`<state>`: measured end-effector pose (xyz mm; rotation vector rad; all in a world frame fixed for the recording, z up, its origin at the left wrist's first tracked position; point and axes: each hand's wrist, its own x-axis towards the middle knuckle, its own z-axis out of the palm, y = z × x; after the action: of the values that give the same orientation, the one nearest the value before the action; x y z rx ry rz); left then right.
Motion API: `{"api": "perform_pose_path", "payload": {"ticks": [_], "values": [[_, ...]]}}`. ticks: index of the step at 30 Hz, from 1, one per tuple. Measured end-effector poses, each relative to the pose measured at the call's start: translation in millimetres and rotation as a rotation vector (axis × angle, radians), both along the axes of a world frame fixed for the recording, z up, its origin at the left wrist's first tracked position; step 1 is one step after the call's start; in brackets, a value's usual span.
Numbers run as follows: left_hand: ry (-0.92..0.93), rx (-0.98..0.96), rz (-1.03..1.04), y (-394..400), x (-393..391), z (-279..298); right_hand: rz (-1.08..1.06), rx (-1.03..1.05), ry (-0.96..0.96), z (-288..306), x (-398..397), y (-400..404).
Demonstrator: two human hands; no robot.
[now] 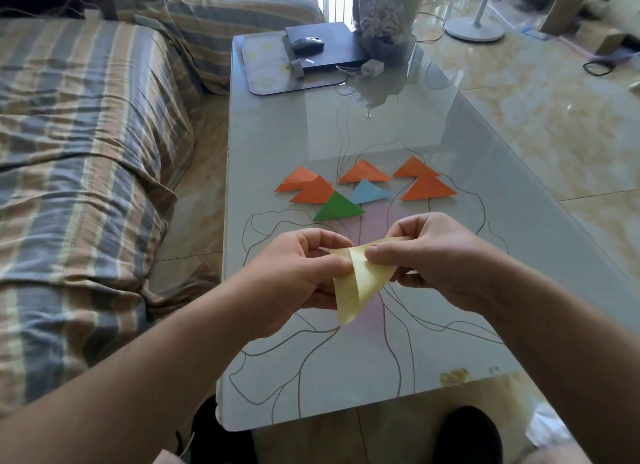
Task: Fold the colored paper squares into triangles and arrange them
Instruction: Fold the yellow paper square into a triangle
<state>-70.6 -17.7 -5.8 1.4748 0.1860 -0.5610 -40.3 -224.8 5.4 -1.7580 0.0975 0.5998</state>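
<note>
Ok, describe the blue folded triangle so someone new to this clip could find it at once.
Start at the glass-topped table and find the cluster of folded paper triangles at its middle. The light blue paper triangle lies just below the middle orange triangle, right of the green triangle. It is the only blue one.

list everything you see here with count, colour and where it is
folded orange paper triangles: five, orange, in a row mid-table, two overlapping pairs and one single
folded blue paper triangle: one, light blue, just below the middle orange one
folded green paper triangle: one, green, nearest the hands
pale yellow paper piece: one, yellow, partly folded, held above the table
glass-topped table: one, grey with line drawing
black laptop: one, far end, on a mat
black computer mouse: one, on the laptop
striped sofa cover: blue and tan, left of the table
left hand: pinches the yellow paper
right hand: pinches the yellow paper
</note>
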Motion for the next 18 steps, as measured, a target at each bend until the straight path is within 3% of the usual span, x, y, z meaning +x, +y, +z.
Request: {"api": "perform_pose_path", "payload": {"ticks": [10, 18], "values": [[0.028, 0.006, 0.010, -2.6, 0.2, -2.3, 0.003, -0.039, -0.040, -1.8, -1.3, -1.6], [-0.183, 0.129, 0.057, -2.2, -1.6, -9.2, 0.072, -0.044, -0.122, -1.9, -3.2, -2.9]]}}
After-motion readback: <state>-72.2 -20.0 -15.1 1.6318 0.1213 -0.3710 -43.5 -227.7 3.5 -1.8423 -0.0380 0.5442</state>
